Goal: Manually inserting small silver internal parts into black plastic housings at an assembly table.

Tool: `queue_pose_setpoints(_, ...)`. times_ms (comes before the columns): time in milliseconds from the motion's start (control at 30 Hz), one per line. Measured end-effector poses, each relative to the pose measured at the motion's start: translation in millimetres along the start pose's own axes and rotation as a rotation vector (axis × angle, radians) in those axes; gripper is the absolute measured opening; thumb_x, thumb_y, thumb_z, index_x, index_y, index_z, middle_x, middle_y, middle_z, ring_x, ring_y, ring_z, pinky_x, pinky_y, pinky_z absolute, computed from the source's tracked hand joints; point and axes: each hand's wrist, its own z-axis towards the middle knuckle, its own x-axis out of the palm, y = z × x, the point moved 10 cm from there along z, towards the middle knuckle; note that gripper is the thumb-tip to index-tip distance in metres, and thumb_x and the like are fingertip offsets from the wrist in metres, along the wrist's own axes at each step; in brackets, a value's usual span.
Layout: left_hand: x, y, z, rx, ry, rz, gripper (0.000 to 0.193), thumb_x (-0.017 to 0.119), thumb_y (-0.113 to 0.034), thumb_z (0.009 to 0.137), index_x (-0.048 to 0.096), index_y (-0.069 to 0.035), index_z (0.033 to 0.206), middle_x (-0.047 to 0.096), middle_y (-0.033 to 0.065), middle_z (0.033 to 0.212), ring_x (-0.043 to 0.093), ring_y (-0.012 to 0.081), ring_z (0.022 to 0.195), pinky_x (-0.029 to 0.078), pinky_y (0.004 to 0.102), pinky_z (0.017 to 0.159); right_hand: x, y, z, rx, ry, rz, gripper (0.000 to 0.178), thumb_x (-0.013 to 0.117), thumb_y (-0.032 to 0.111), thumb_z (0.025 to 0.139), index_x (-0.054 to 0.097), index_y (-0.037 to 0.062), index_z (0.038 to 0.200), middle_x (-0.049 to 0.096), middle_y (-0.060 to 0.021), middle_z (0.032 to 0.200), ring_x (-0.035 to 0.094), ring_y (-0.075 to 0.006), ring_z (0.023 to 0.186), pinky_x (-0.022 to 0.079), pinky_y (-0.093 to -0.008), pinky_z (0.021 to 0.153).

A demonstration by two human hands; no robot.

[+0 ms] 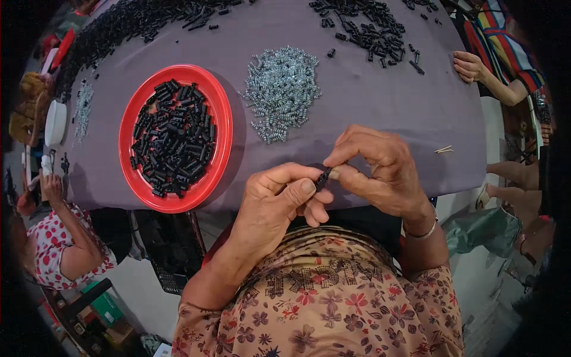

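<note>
Close in front of my body, my left hand (270,199) pinches a small black ribbed plastic part (323,178) between thumb and fingers. The thumb and forefinger of my right hand (380,172) close at the upper end of that same part. Whether a smaller piece sits between those right fingertips is hidden. Beyond my hands lies a heap of small silvery metal springs (282,89). To its left, a round red tray (225,154) holds many short black plastic parts (172,137).
More black parts (369,35) lie heaped along the far side of the grey-covered table (428,95). Two thin pale sticks (444,149) rest at the right. Another person's hand (468,66) touches the right edge; a person in a spotted top (71,244) sits left, near a white bowl (56,123).
</note>
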Motion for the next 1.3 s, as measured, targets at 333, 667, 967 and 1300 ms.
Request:
queue_pose_setpoints(333,2,1,-1,-0.017,-0.014,0.103,0.018,0.060,-0.009,0.088,0.061,0.001,0.103,0.065,0.0124,0.082,0.064,0.0146,0.065,0.053,0.0236,0.057,3,-10,-3,0.145,0.061,0.089,0.008,0.063,0.003,0.076,0.062,-0.0011,0.083,0.062,-0.0066,0.078,0.061,-0.0124,0.072,0.048,-0.0250,0.064)
queue_pose_setpoints(667,10,17,-3,-0.203,0.087,-0.140,0.018,0.057,-0.007,0.089,0.062,0.001,0.105,0.066,0.0119,0.084,0.063,0.0143,0.066,0.053,0.0242,0.059,5,-11,-4,0.175,0.122,0.181,0.010,0.066,-0.001,0.071,0.064,-0.0004,0.081,0.059,-0.0050,0.075,0.051,-0.0096,0.067,0.038,-0.0225,0.057)
queue_pose_setpoints(967,6,13,-2,-0.193,0.060,-0.036,0.018,0.060,-0.007,0.088,0.063,0.003,0.102,0.066,0.0129,0.082,0.063,0.0141,0.064,0.053,0.0237,0.057,17,-36,-11,0.309,0.062,0.676,0.005,0.064,0.001,0.078,0.062,-0.0015,0.082,0.061,-0.0029,0.074,0.057,-0.0067,0.065,0.044,-0.0202,0.054)
queue_pose_setpoints(1300,7,11,-2,-0.159,0.065,-0.116,0.019,0.061,-0.007,0.087,0.063,0.004,0.101,0.066,0.0138,0.084,0.064,0.0160,0.065,0.055,0.0254,0.058,15,-39,-12,0.323,0.042,0.623,0.008,0.066,0.004,0.078,0.062,-0.0012,0.084,0.061,-0.0013,0.073,0.053,-0.0037,0.063,0.041,-0.0183,0.052)
